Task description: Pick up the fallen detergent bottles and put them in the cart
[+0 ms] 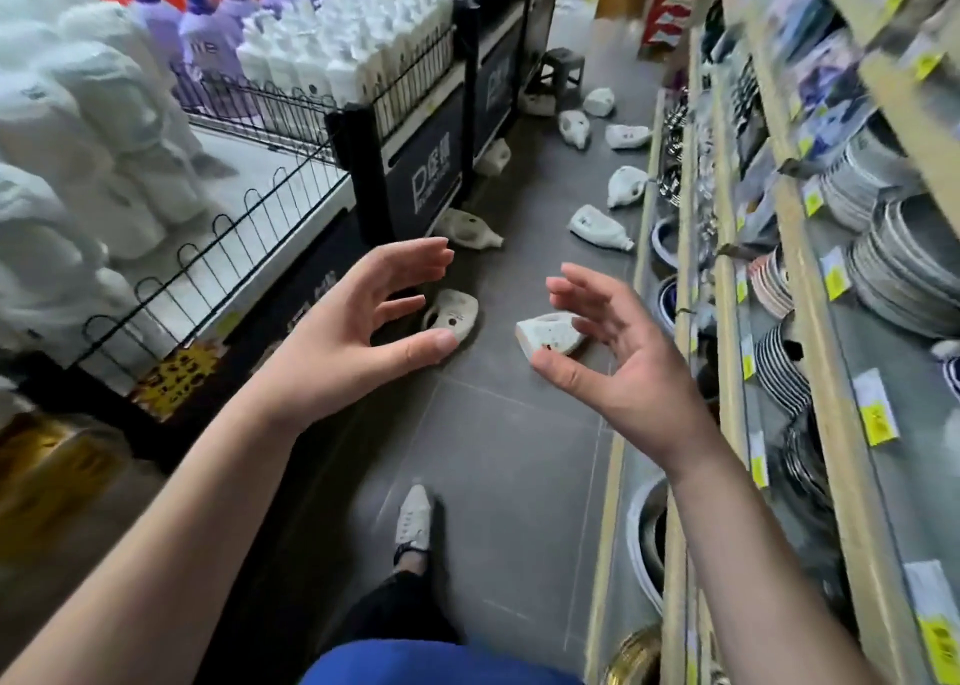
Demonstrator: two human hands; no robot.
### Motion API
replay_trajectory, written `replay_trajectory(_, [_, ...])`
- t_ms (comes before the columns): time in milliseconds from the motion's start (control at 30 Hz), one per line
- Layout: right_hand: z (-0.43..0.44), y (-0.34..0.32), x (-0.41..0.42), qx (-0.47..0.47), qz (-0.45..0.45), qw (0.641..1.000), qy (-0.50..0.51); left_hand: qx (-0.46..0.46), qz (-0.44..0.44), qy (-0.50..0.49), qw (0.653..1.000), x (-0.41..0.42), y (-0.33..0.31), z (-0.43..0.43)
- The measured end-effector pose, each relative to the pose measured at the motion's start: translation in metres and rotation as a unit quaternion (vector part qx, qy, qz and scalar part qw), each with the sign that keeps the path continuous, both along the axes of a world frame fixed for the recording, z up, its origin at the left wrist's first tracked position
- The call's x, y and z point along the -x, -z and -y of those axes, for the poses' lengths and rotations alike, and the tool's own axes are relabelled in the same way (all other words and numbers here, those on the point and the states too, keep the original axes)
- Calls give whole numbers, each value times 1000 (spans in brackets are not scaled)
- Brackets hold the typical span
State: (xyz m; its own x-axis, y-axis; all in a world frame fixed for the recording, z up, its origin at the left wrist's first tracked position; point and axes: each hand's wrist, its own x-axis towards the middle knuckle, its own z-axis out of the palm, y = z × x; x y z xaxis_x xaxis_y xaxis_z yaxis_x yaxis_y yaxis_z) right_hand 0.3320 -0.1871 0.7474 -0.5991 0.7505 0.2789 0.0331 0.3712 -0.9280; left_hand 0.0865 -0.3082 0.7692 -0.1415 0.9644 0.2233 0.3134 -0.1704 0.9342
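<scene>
left hand (363, 320): wide open, fingers spread and loosely curved, palm turned inward, holds nothing
right hand (613, 351): wide open, fingers spread, palm facing the left hand, holds nothing
hands: apart, raised over the aisle
nearest task item: white plastic detergent bottle with handle (454, 315), on its side on the floor, partly hidden behind the left thumb
second task item: white detergent bottle with red dots (550, 333), on its side, partly behind the right fingers
contact: neither bottle gripped
more fallen bottles: one white bottle (470, 227) at the foot of the left display, another (597, 227) by the right shelf base; several more scattered further up the aisle (574, 128), all lying down
floor: grey tiled floor (493, 450)
foot: white shoe (414, 518) below the hands
left side: black wire-fenced display stand (234, 247), upright white bottles (78, 138) on it, blurred
right side: wood-edged shelves (810, 320) with stacked plates (904, 268) and yellow price tags (878, 414)
far end: dark plastic stool (561, 68)
</scene>
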Motion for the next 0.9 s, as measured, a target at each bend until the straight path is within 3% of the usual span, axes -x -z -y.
replay_trajectory(500, [-233,8,151,33,49,995,83,19,45,85,995,171,34,-282])
replay_trajectory(900, [-377,40,145,100,58,980,163,71,73,149,984,173,63,-474])
